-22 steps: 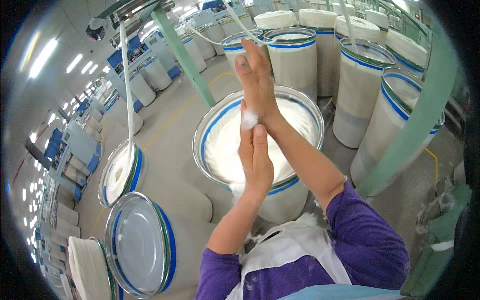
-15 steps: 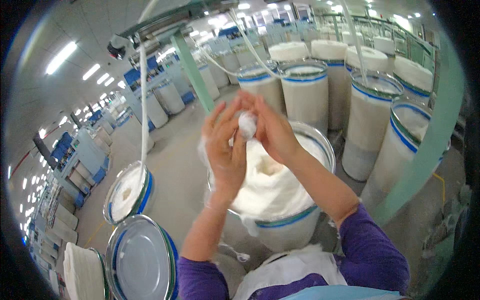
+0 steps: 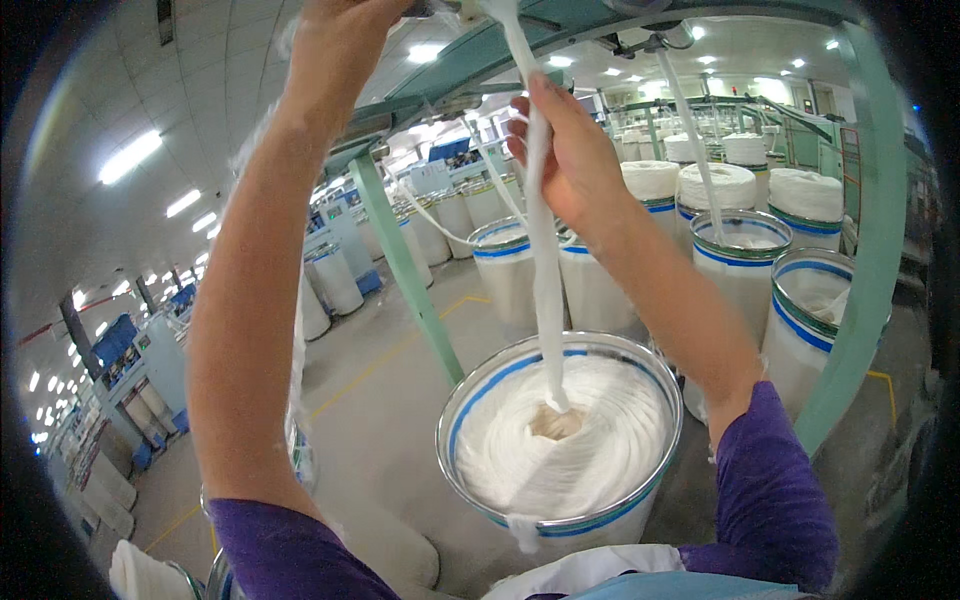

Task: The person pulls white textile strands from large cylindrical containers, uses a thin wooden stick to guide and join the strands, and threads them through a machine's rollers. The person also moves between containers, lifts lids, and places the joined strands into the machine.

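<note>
A thick white cotton sliver rises from the hollow centre of a coiled sliver pile in a round can with a blue band and metal rim. My right hand is closed loosely around this sliver, its curled fingertips showing on the left of the strand. My left hand is raised to the top edge, beside the green overhead frame. Its fingers are mostly cut off, so what they hold is hidden. Above my right hand, the sliver reaches a dark fitting at the frame.
A green post slants beyond the can, and another green post stands at right. Several sliver cans crowd the right and back. Another sliver hangs from the frame. Machines line the left.
Both hands have gone up from above the can and separated; they were together around a white fibre wad. The sliver now stretches upward from the can, and the view has tilted up.
</note>
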`<act>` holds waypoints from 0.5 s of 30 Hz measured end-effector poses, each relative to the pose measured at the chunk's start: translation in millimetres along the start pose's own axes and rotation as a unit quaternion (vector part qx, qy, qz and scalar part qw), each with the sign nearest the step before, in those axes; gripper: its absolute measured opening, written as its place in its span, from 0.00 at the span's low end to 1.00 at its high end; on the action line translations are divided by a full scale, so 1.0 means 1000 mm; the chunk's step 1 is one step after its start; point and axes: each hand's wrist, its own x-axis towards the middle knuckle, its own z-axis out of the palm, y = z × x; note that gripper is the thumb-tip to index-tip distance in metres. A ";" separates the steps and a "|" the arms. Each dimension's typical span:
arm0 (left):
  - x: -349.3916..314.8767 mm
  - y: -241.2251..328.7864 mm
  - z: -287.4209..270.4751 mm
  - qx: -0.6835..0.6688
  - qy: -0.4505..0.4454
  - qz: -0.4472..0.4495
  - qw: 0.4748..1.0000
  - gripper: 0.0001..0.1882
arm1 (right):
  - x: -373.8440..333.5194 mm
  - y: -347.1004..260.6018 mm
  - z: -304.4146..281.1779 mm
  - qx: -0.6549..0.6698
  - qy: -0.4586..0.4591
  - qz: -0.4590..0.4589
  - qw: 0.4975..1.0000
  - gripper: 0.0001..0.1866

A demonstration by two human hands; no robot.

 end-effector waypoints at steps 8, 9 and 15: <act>0.088 0.013 0.032 -0.025 -0.113 -0.203 0.972 0.13 | 0.111 -0.026 0.064 0.090 -0.125 -0.042 0.987 0.10; 0.093 0.011 0.033 -0.119 -0.139 -0.242 0.953 0.12 | 0.114 -0.028 0.063 0.082 -0.131 -0.026 0.988 0.10; 0.099 0.034 0.025 -0.088 0.038 -0.180 0.979 0.14 | 0.058 -0.090 0.033 -0.292 -0.186 -0.447 0.825 0.11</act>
